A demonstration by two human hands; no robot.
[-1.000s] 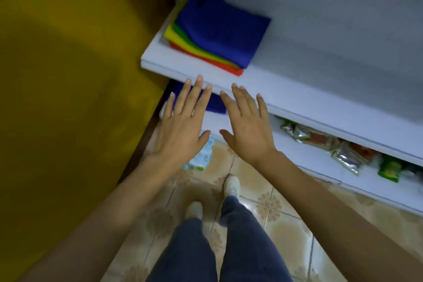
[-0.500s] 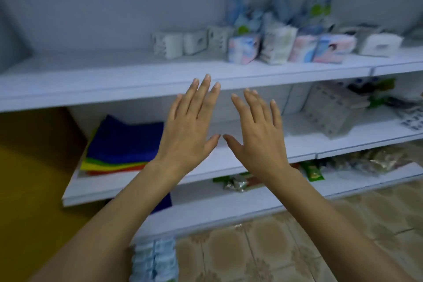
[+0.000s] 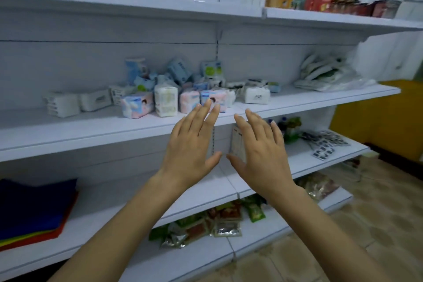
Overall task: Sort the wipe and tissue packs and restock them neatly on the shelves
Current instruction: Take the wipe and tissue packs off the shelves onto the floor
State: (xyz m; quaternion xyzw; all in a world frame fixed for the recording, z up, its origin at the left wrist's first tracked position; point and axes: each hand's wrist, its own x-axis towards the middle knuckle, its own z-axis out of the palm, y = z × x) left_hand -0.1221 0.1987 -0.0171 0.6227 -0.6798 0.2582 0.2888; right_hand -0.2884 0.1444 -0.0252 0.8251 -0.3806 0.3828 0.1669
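Head view: both forearms reach forward and up, backs of the hands toward the camera. The left hand (image 3: 192, 144) and right hand (image 3: 261, 151) are side by side, thumbs nearly meeting, fingers straight and slightly spread, holding nothing. In the picture the left fingertips cross the front edge of the shelf (image 3: 91, 135) that carries the wipe and tissue packs (image 3: 166, 98), a jumbled cluster just above the 2 hands. Print on the packs is too blurred to read.

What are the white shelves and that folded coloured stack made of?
The white flat shelves look like painted metal: thin, smooth, with a slotted upright behind. The folded blue, yellow and red stack looks like soft matte cloth, perhaps microfibre.
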